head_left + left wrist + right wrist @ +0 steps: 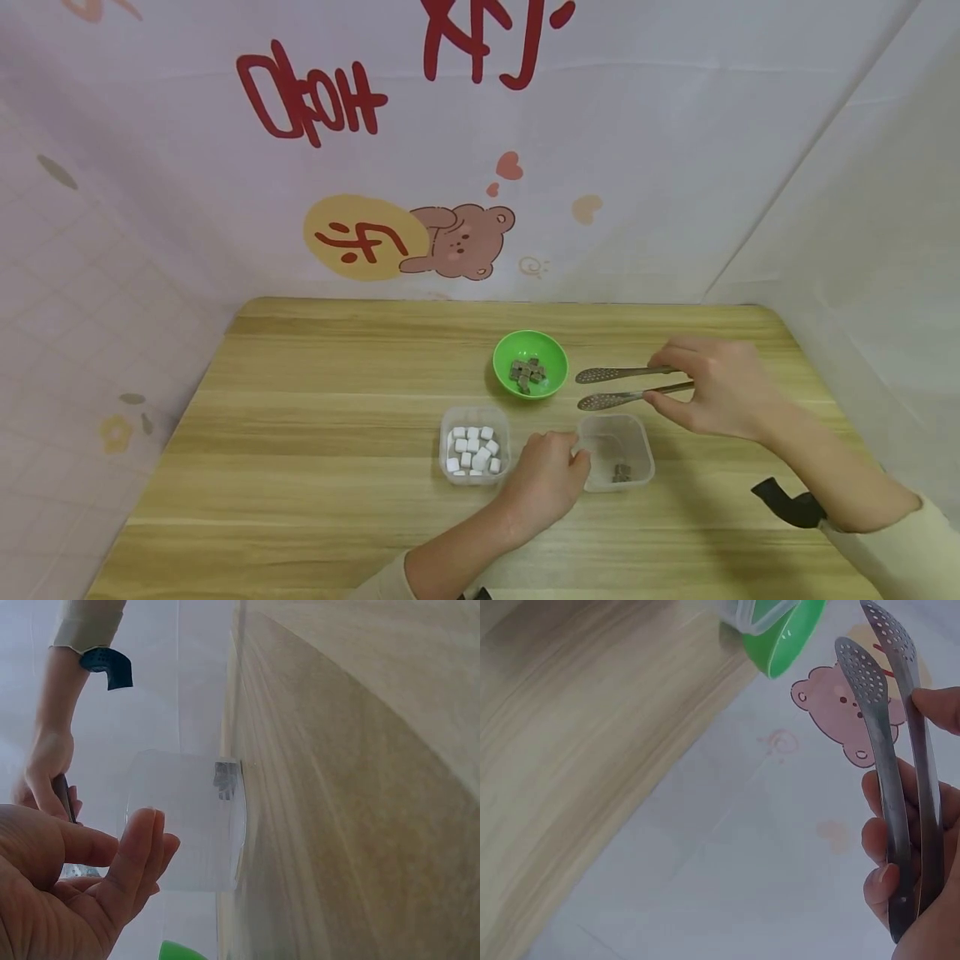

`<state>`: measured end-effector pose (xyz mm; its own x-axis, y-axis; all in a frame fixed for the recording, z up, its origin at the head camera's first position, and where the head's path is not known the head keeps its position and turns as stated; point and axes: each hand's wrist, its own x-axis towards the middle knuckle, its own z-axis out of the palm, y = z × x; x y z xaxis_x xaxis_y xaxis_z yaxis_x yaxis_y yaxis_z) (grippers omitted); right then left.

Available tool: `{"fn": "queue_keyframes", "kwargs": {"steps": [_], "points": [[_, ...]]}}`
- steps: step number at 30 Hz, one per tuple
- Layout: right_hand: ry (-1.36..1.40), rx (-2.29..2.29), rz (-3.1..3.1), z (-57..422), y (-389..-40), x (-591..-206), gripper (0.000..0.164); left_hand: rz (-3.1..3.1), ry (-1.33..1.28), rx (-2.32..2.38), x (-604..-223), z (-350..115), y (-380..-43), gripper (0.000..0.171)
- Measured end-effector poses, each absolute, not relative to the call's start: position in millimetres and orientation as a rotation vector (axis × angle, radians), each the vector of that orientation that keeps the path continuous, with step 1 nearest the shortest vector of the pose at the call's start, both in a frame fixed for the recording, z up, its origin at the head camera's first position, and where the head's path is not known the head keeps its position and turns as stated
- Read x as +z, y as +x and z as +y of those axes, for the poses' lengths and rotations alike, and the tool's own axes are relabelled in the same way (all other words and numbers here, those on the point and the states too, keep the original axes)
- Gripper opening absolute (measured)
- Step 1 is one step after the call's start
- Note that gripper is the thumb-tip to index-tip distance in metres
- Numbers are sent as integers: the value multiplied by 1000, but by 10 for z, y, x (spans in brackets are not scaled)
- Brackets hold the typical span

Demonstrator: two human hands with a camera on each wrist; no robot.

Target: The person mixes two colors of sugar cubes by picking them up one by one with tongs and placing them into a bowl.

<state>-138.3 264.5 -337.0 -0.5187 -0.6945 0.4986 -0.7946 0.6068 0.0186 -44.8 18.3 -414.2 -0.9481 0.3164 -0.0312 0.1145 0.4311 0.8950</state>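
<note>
My right hand [720, 385] holds metal tongs [889, 765] with perforated tips, parted with nothing between them. They hover above the table, right of a green bowl [557, 354] that contains several brown cubes [525, 371]. With thumb and fingers, my left hand [546, 475] pinches the left rim of a clear plastic container [643, 446]. A few brown cubes [622, 473] lie in that container's near right corner. In the left wrist view, the fingers partly cover the container's wall [180, 795].
Left of my left hand stands another clear container [443, 425], with several white cubes [473, 450] inside. Everything rests on a wood-grain table [322, 433]. A white printed backdrop [637, 150] rises behind the table, and pale sheets flank both sides.
</note>
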Motion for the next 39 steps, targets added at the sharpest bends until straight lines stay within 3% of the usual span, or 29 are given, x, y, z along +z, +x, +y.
{"fn": "queue_keyframes", "kwargs": {"steps": [15,24,39], "points": [[1439,55,-2422,2682,-1191,-3156,26,2511,367,1514,-4146,194,-445,39],[1485,-128,-2593,2551,-1147,-3162,43,2473,379,1556,-4150,190,-438,38],[1531,-289,-2699,2358,-1153,-3254,46,2490,362,1547,-4148,194,-440,38]]}}
